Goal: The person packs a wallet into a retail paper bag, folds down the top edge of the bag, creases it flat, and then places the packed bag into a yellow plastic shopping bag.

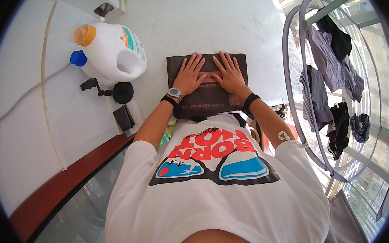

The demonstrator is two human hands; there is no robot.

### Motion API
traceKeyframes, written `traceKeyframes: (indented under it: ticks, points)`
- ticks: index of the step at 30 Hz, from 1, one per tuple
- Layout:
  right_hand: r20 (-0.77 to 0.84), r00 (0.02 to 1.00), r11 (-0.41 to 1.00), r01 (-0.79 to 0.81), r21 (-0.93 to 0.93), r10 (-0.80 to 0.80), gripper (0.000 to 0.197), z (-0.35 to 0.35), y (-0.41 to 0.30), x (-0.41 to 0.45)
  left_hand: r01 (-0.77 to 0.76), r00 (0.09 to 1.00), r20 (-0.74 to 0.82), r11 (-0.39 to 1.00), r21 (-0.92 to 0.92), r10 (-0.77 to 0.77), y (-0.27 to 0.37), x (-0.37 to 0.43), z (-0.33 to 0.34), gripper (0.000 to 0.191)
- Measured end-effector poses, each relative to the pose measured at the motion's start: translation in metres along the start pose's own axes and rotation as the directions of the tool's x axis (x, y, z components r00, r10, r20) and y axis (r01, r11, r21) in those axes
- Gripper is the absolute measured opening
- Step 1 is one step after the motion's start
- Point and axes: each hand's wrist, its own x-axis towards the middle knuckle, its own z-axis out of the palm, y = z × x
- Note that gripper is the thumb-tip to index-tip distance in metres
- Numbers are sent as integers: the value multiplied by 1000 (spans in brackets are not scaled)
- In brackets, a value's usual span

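Note:
A dark brown flat bag (205, 100) lies before me, bearing printed writing and a square code; whether it is paper or cloth I cannot tell. My left hand (190, 74) presses flat on its left half, fingers spread and pointing to the far edge. On the right half rests my right hand (230, 73), palm down, its fingers apart too. The two thumbs point inward at each other near the middle of the bag. Neither hand grips anything. A wristwatch (174, 93) and a black band circle the left wrist, and another black band (251, 101) the right.
At left stands a large white plastic jug (113, 53) with an orange cap. Near it are a blue cap (78, 58), a black jointed mount (122, 92) and a black wallet-like item (124, 117). A hanging mesh drying rack (289, 53) with dark clothes (329, 59) is close on my right.

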Motion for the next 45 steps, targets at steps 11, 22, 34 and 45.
traceKeyframes:
  ticks: [11, 22, 34, 45]
  points:
    - [-58, 997, 996, -59, -64, 55, 85, 21, -38, -1, 156, 978, -143, 988, 13, -152, 24, -2, 25, 81]
    - [-41, 992, 992, -122, -44, 120, 81, 1, -8, -8, 364, 928, -134, 925, 111, -349, 13, -35, 2, 90]
    - [-15, 991, 990, -134, -35, 134, 76, 2, -14, -12, 469, 875, -176, 880, 79, -451, 7, -82, 1, 84]
    - [40, 999, 994, 10, -106, -5, 91, -16, 0, -8, -44, 993, 119, 990, 133, 28, 1, -40, -36, 84]
